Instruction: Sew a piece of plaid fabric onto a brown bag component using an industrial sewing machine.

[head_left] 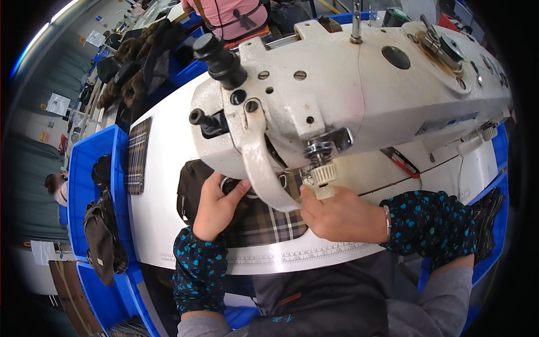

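A white industrial sewing machine (331, 90) fills the upper middle. My left hand (216, 208) grips a dark brown fabric piece (191, 191) with a zipper, left of the machine head. Beneath it lies brown plaid fabric (264, 227) on the white table (157, 224). My right hand (342, 213) is at the right of the needle area, beside a cream knob (324, 171), its fingers curled; what they hold is hidden behind the machine.
Blue bins (84, 157) with dark pieces stand left; another (488, 236) is at right. A folded plaid piece (137, 154) lies on the table's left. Red-handled snips (401, 163) lie behind my right hand. Someone in pink (224, 17) is beyond the machine, another person (59, 188) far left.
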A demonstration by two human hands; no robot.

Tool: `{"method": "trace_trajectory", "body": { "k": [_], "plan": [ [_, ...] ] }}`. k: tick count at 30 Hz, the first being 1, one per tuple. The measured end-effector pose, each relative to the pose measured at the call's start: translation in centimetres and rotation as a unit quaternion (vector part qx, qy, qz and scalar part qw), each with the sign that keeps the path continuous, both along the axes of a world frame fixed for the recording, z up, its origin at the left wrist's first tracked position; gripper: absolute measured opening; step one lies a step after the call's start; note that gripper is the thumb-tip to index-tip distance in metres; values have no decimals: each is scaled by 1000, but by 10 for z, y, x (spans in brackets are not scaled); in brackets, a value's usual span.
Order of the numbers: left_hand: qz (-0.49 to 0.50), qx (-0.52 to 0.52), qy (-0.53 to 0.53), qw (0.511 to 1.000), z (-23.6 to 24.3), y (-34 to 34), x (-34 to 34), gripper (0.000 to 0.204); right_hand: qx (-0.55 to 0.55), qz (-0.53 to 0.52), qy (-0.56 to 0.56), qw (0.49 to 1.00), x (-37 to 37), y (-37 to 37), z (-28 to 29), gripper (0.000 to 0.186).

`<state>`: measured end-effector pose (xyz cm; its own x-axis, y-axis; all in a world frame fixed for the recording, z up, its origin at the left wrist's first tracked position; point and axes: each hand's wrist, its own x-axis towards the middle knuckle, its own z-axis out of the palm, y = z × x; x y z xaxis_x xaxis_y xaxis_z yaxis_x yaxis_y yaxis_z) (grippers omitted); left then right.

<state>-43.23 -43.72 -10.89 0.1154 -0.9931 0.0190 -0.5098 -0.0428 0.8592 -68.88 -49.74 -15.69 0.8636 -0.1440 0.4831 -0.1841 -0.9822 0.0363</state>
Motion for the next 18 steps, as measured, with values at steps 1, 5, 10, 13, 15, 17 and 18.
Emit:
{"method": "trace_trajectory", "body": {
  "k": [1, 5, 10, 13, 15, 17, 18],
  "plan": [
    [38, 34, 55, 997, 3, 1, -1, 28, -2, 4, -10, 1000, 0, -1, -2, 13],
    [101, 71, 157, 980, 2, 5, 5, 29, -10, 3, -22, 1000, 3, 0, -1, 14],
    [121, 49, 165, 978, 2, 5, 0, 22, -14, -10, -35, 999, 6, -2, -7, 13],
    [121, 74, 136, 980, -3, 7, 5, 21, 45, -24, -67, 996, 7, -14, -8, 19],
    [100, 61, 101, 988, -7, 10, 3, 24, 110, -26, -96, 989, 9, -22, -5, 24],
    [72, 41, 34, 996, -10, 15, 0, 32, 188, -78, -102, 974, 11, -25, -1, 33],
    [39, 20, 31, 999, -8, 18, -5, 33, 187, -79, -101, 974, 11, -25, -2, 33]
  ]
}}
